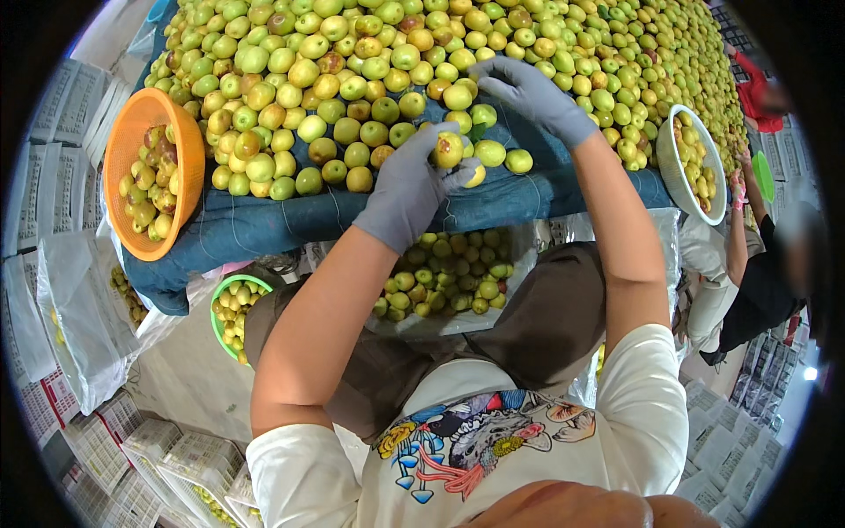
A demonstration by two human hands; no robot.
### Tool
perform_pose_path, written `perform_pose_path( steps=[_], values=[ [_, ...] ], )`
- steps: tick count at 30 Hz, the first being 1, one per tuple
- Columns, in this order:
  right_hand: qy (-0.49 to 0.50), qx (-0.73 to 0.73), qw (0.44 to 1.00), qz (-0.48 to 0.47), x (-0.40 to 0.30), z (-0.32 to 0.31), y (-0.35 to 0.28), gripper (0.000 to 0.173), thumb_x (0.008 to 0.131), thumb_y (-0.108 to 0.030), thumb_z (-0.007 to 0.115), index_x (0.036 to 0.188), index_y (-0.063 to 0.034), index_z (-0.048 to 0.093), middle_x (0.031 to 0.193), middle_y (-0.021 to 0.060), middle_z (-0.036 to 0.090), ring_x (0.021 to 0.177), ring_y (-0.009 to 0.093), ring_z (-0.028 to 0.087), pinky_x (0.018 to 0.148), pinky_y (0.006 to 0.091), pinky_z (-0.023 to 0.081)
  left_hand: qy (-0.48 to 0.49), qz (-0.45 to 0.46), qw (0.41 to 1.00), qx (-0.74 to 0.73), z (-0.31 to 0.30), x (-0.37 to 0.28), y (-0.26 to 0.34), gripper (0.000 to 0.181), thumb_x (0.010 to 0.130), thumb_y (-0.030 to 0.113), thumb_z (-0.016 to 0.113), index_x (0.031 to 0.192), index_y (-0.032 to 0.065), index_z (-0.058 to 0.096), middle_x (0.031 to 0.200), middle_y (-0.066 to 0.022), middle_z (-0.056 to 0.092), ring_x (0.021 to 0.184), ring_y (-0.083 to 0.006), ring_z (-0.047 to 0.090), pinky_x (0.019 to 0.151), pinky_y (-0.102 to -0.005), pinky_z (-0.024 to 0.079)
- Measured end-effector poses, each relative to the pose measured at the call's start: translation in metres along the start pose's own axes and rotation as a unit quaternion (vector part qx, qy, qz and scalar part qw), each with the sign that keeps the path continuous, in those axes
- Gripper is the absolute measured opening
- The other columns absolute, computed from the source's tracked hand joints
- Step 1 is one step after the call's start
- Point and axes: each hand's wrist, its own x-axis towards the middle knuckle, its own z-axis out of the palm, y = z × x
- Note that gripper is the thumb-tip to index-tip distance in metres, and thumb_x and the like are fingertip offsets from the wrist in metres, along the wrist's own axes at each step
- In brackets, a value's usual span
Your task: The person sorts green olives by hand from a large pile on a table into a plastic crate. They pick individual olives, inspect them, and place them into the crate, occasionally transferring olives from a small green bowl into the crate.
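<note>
My left hand (410, 181), in a grey glove, holds a yellow-green jujube (449, 150) with brown speckles between thumb and fingers. Another jujube (475, 176) shows by its fingertips; whether it is held too I cannot tell. My right hand (533, 98), gloved alike, hovers palm down over the cloth beside the heap, thumb and fingers apart, with nothing seen in it. Just below its fingers lie a few loose jujubes (490, 152) and a green leaf (476, 132). A large heap of jujubes (370, 46) covers the blue cloth (264, 221) on the table.
An orange basket (113, 178) of browner jujubes stands at the left edge, a white basket (668, 165) at the right. Below, a lined container of jujubes (449, 277) sits between my knees, near a green basket (216, 317). Stacked crates (198, 455) and co-workers (759, 297) flank the table.
</note>
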Motion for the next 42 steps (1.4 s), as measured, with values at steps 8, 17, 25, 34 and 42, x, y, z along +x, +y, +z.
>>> perform_pose_path(
  steps=[8, 17, 25, 34, 42],
  values=[
    [-0.126, -0.145, 0.978, 0.084, 0.011, 0.035, 0.012, 0.042, 0.086, -0.022, 0.066, 0.123, -0.0065, 0.054, 0.099, 0.0111, 0.066, 0.090, 0.022, 0.063, 0.081, 0.0337, 0.051, 0.005, 0.055, 0.998, -0.002, 0.012, -0.014, 0.012, 0.038, 0.101, 0.020, 0.044, 0.128, -0.0066, 0.047, 0.130, -0.0171, 0.047, 0.119, -0.0263, 0.049, 0.101, -0.0398, 0.047],
    [-0.141, 0.218, 0.961, 0.097, -0.037, -0.008, -0.020, 0.046, 0.080, -0.006, 0.072, 0.123, -0.0119, 0.056, 0.118, -0.0026, 0.057, 0.108, 0.008, 0.053, 0.095, 0.0260, 0.045, -0.066, 0.100, 0.993, 0.019, 0.001, -0.011, 0.009, 0.036, 0.101, 0.008, 0.033, 0.131, -0.0093, 0.042, 0.132, -0.0176, 0.046, 0.125, -0.0268, 0.044, 0.112, -0.0431, 0.038],
    [-0.071, 0.327, 0.927, 0.169, -0.088, -0.049, -0.016, 0.036, 0.091, -0.017, 0.064, 0.122, -0.0038, 0.053, 0.102, 0.0041, 0.065, 0.084, 0.008, 0.061, 0.076, 0.0235, 0.053, 0.020, -0.017, 1.000, 0.014, 0.016, -0.009, 0.006, 0.030, 0.098, 0.005, 0.043, 0.126, -0.0069, 0.046, 0.120, -0.0194, 0.054, 0.111, -0.0259, 0.056, 0.089, -0.0382, 0.053],
    [0.054, 0.340, 0.905, 0.249, -0.129, -0.079, 0.006, 0.039, 0.089, -0.017, 0.065, 0.124, -0.0045, 0.052, 0.097, 0.0077, 0.066, 0.078, 0.010, 0.062, 0.069, 0.0224, 0.052, 0.020, -0.010, 0.989, 0.147, 0.015, -0.011, -0.014, 0.038, 0.095, 0.017, 0.054, 0.128, 0.0003, 0.048, 0.116, -0.0113, 0.052, 0.099, -0.0200, 0.058, 0.080, -0.0313, 0.054],
    [-0.117, 0.161, 0.978, 0.057, -0.094, -0.035, -0.043, 0.045, 0.090, -0.028, 0.067, 0.128, -0.0073, 0.057, 0.100, 0.0036, 0.067, 0.091, 0.009, 0.061, 0.079, 0.0251, 0.051, -0.017, -0.029, 0.999, 0.018, 0.025, -0.019, -0.017, 0.041, 0.100, 0.020, 0.045, 0.136, 0.0038, 0.038, 0.131, -0.0152, 0.045, 0.120, -0.0327, 0.050, 0.095, -0.0495, 0.053]
  ],
)
